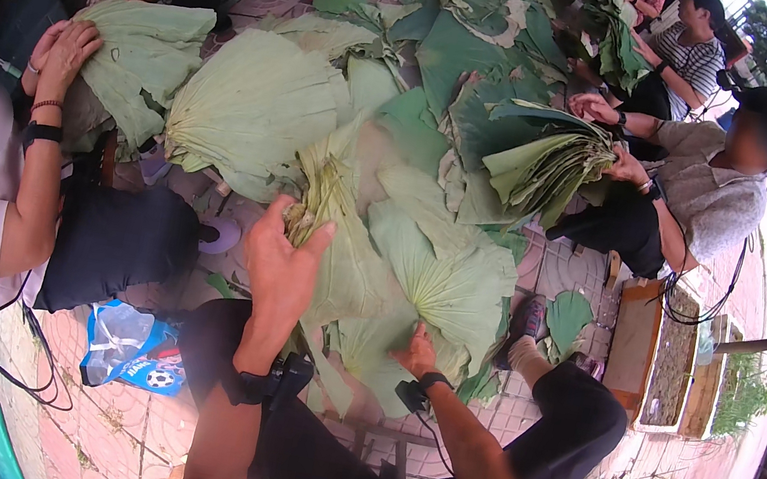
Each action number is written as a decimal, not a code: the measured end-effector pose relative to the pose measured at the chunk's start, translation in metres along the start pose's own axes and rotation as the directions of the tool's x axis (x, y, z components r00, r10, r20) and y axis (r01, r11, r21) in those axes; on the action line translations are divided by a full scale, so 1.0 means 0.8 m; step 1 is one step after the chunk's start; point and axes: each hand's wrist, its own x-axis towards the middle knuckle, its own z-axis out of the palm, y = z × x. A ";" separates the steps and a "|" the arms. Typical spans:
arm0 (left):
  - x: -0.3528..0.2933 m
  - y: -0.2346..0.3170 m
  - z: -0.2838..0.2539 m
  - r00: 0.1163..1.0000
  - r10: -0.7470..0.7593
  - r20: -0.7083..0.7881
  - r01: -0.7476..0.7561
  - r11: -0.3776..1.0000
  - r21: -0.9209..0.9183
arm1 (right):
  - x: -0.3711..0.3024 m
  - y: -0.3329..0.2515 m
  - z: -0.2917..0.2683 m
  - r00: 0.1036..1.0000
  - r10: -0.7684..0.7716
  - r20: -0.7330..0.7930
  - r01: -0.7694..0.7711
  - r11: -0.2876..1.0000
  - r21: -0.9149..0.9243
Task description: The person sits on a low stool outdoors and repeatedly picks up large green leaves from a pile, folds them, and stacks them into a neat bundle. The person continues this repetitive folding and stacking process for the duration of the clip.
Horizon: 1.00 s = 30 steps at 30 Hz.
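Holds a bundle of leaves [353,270] just left of the frame's centre, caught between thumb and fingers of the left grip [281,263], narrow around the gathered end. Looks pale yellow-green, creased and limp, puckered into tight, partly brownish folds at the top, then widening toward the lower right. Reaches, with the right grip [418,352] below and right of centre, to a broad leaf [458,277]; cannot tell whether pinching it or only resting against it. Spreads fairly flat just right of centre, light green, with fine ribs fanning out from near the right fingertip. Hides most of the left fingers behind the bundle; leaves the number of folded layers impossible to count. Overlaps paler leaves [373,365] underneath, with outlines partly lost. Stacks up darker at upper centre in a heap of leaves [454,59], cut off by the top edge. Blurs into shadow toward the black rim at far left.
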 end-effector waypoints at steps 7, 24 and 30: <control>0.006 -0.018 0.015 0.999 0.041 0.019 -0.040 0.999 -0.006 | -0.043 0.007 0.057 0.923 -0.126 0.363 0.147 0.989 -0.029; -0.009 0.022 0.037 0.998 0.028 0.064 -0.033 0.996 0.081 | -0.103 -0.071 -0.382 0.972 -0.236 0.016 0.074 0.368 0.927; -0.021 0.024 0.062 0.993 -0.020 0.115 0.008 0.995 0.102 | -0.104 -0.072 -0.395 0.944 -0.293 -0.152 0.124 -0.112 0.986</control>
